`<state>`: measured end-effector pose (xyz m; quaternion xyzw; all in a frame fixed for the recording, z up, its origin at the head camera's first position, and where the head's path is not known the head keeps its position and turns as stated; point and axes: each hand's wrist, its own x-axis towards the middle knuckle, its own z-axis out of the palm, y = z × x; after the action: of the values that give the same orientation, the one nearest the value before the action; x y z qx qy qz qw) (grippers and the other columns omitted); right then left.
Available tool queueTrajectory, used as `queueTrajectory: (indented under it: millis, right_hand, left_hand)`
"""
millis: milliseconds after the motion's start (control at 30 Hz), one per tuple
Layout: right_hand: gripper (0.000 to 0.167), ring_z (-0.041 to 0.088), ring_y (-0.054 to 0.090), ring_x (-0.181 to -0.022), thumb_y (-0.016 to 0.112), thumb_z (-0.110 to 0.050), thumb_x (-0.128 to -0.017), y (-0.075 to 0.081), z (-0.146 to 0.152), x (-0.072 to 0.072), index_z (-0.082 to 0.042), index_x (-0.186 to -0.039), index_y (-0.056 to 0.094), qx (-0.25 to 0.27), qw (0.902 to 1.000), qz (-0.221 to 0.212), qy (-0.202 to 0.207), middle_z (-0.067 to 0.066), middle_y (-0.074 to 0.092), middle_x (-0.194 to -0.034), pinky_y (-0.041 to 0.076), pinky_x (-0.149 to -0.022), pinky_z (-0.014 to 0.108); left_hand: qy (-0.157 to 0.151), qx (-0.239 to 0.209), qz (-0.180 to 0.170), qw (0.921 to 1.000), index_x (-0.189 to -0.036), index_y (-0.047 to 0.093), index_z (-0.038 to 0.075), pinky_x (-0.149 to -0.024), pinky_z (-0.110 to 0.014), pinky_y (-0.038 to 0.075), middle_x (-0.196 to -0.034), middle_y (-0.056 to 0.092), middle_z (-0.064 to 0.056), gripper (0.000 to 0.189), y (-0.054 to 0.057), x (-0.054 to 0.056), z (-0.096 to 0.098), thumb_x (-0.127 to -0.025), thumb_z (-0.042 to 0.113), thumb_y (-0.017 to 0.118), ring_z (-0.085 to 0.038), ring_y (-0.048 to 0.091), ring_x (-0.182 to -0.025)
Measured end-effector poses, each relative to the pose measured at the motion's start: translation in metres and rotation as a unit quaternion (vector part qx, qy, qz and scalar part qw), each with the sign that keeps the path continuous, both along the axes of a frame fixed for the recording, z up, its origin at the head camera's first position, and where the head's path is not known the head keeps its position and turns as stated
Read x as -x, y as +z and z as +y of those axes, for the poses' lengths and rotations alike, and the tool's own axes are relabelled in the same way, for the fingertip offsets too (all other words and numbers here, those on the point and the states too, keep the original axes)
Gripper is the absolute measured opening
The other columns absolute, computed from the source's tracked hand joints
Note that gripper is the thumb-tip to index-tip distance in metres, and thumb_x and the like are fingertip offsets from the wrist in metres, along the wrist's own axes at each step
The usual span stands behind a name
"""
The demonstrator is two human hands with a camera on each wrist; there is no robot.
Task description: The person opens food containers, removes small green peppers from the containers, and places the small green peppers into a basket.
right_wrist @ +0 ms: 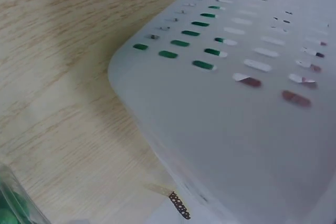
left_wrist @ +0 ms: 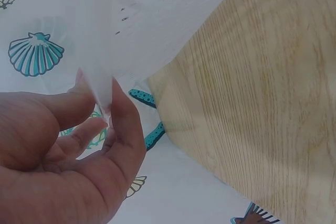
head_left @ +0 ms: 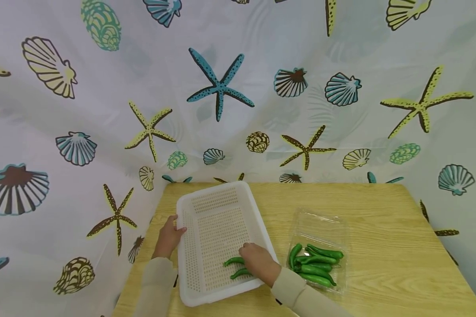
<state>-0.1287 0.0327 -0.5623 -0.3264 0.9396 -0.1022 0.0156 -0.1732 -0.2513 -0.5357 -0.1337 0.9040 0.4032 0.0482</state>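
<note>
A white plastic basket [head_left: 224, 246] with slotted walls and base is at the left of the table in the head view. My left hand [head_left: 169, 237] grips its left rim; in the left wrist view, the thumb and fingers of that hand [left_wrist: 100, 140] pinch the white edge. Inside the basket, my right hand [head_left: 258, 263] is low near the right wall with bent fingers. Two green chili peppers [head_left: 234, 260] lie at the near end, partly covered by that hand. Whether its fingers hold one is hidden. Green shows through the basket's slots [right_wrist: 203, 65] in the right wrist view.
Right of the basket, an open clear plastic clamshell box [head_left: 317, 226] holds several green chili peppers [head_left: 319, 266]. Both stand on a wooden table [head_left: 396, 246]. A white sheet [head_left: 262, 114] printed with shells and starfish surrounds the table at the back and sides.
</note>
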Motion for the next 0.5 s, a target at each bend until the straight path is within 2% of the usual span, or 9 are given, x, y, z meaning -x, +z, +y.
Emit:
queueTrajectory:
  millis: [267, 500]
  right_hand:
    - [0.012, 0.014, 0.060, -0.077, 0.068, -0.004, -0.081, 0.021, 0.008, -0.003, -0.010, -0.092, 0.069, 0.022, 0.9982, 0.053, 0.015, 0.001, 0.063, -0.085, 0.049, -0.060, 0.020]
    - [0.019, 0.015, 0.060, -0.086, 0.070, -0.005, -0.079, 0.048, 0.024, -0.010, -0.009, -0.098, 0.068, 0.065, 0.9957, 0.064, 0.018, 0.001, 0.062, -0.092, 0.048, -0.059, 0.018]
  left_hand:
    - [0.005, -0.005, -0.010, 0.9999, -0.141, 0.028, -0.002, -0.083, -0.050, 0.045, -0.122, 0.051, -0.033, 0.059, 0.004, -0.001, 0.001, -0.092, 0.009, 0.058, -0.041, 0.057, -0.104]
    - [0.004, -0.007, -0.015, 0.9999, -0.142, 0.027, -0.001, -0.082, -0.049, 0.046, -0.121, 0.052, -0.033, 0.059, 0.005, -0.002, 0.001, -0.092, 0.010, 0.058, -0.040, 0.058, -0.102]
